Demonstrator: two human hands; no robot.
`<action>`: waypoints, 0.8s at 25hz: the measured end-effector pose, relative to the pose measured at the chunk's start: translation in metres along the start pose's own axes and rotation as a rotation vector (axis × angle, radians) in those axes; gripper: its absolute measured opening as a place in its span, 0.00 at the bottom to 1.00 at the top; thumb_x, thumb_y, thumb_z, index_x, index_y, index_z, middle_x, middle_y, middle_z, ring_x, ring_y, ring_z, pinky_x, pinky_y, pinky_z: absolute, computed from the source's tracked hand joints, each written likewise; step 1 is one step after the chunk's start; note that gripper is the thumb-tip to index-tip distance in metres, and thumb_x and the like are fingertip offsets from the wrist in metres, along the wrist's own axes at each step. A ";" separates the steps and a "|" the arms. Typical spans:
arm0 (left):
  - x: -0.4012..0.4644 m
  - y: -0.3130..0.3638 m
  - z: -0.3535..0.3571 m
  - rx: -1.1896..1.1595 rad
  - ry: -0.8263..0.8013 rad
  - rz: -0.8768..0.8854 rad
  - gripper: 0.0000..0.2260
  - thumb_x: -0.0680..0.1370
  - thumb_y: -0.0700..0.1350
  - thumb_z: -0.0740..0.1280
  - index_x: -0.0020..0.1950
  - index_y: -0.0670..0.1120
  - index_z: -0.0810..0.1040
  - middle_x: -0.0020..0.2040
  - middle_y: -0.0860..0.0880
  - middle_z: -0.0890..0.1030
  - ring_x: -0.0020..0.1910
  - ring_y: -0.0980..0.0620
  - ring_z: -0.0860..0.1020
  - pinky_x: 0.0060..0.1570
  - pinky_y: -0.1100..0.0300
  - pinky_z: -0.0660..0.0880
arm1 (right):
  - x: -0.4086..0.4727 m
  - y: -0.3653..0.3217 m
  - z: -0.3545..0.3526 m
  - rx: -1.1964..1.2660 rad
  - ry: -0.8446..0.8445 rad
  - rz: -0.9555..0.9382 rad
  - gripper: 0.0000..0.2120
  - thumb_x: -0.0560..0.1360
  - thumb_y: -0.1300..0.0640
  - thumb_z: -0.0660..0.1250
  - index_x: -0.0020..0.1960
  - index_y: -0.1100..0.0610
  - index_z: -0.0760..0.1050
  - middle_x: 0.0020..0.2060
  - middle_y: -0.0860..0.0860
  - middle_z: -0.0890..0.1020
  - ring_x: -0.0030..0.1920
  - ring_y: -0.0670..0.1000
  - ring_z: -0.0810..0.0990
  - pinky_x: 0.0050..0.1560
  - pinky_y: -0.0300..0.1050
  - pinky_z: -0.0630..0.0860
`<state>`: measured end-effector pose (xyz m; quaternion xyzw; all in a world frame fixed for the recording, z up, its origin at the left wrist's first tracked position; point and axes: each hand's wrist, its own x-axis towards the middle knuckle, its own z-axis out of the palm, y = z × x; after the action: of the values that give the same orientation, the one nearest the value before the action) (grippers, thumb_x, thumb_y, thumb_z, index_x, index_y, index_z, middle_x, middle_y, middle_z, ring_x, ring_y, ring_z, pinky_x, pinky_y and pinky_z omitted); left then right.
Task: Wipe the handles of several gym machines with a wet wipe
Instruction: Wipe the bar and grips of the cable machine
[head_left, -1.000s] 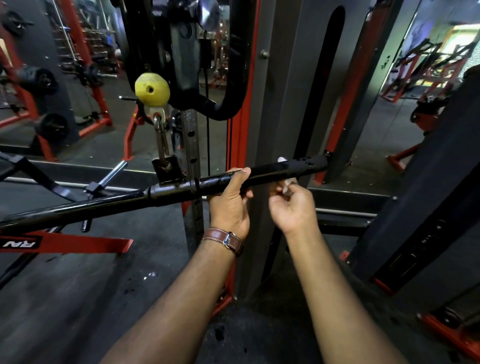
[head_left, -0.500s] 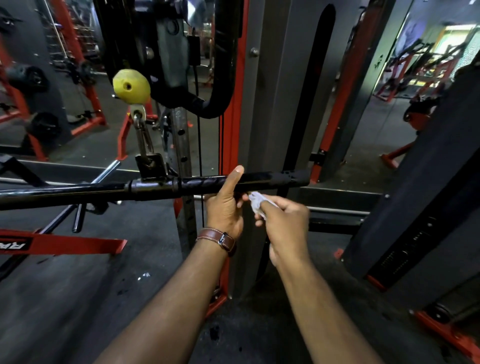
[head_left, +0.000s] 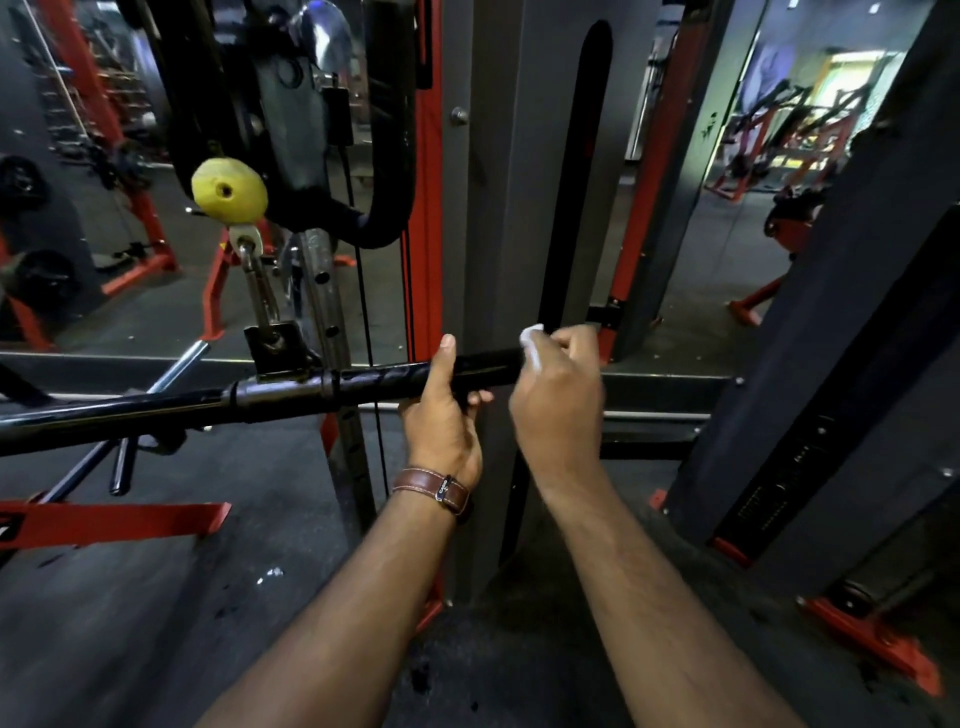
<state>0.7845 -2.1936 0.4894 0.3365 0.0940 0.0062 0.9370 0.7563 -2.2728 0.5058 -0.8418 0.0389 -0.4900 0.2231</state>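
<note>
A long black cable bar (head_left: 291, 397) hangs level from a clip under a yellow stopper ball (head_left: 229, 187). My left hand (head_left: 441, 415), with a brown watch strap on the wrist, grips the bar's right handle from below, thumb up over the top. My right hand (head_left: 558, 395) is wrapped over the handle's right end and holds a white wet wipe (head_left: 531, 338) against it. Only a corner of the wipe shows above my fingers, and the bar's tip is hidden behind that hand.
The grey upright column (head_left: 498, 218) of the cable machine stands just behind the bar, with red frame (head_left: 428, 234) beside it. A red floor bar (head_left: 119, 522) lies low left. A dark machine panel (head_left: 831, 415) rises at the right. Other red machines stand far back.
My right hand rose from below the bar and closed over the handle's right end with the wipe. My left hand kept its grip; the bar stayed roughly level.
</note>
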 end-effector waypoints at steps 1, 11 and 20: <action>0.001 0.000 -0.002 0.017 0.004 -0.022 0.19 0.72 0.50 0.78 0.54 0.40 0.79 0.46 0.45 0.83 0.37 0.52 0.81 0.36 0.59 0.77 | -0.007 -0.011 0.005 0.058 -0.046 -0.021 0.16 0.81 0.54 0.58 0.52 0.63 0.81 0.47 0.54 0.75 0.37 0.43 0.69 0.32 0.44 0.77; -0.001 0.002 -0.008 -0.027 -0.028 -0.022 0.17 0.74 0.47 0.76 0.54 0.35 0.81 0.50 0.40 0.84 0.40 0.49 0.82 0.36 0.60 0.78 | -0.017 -0.005 0.003 0.180 -0.036 -0.187 0.11 0.80 0.63 0.62 0.54 0.66 0.81 0.47 0.58 0.77 0.39 0.51 0.77 0.36 0.43 0.78; -0.008 0.006 -0.006 -0.033 0.073 0.052 0.09 0.75 0.43 0.76 0.47 0.44 0.76 0.39 0.47 0.77 0.28 0.56 0.73 0.25 0.65 0.72 | -0.007 0.024 -0.006 0.200 0.136 0.026 0.08 0.76 0.68 0.67 0.53 0.65 0.83 0.43 0.58 0.77 0.41 0.51 0.77 0.46 0.23 0.65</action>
<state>0.7762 -2.1855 0.4901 0.3227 0.1192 0.0443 0.9379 0.7510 -2.2943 0.4927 -0.7795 0.0158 -0.5446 0.3092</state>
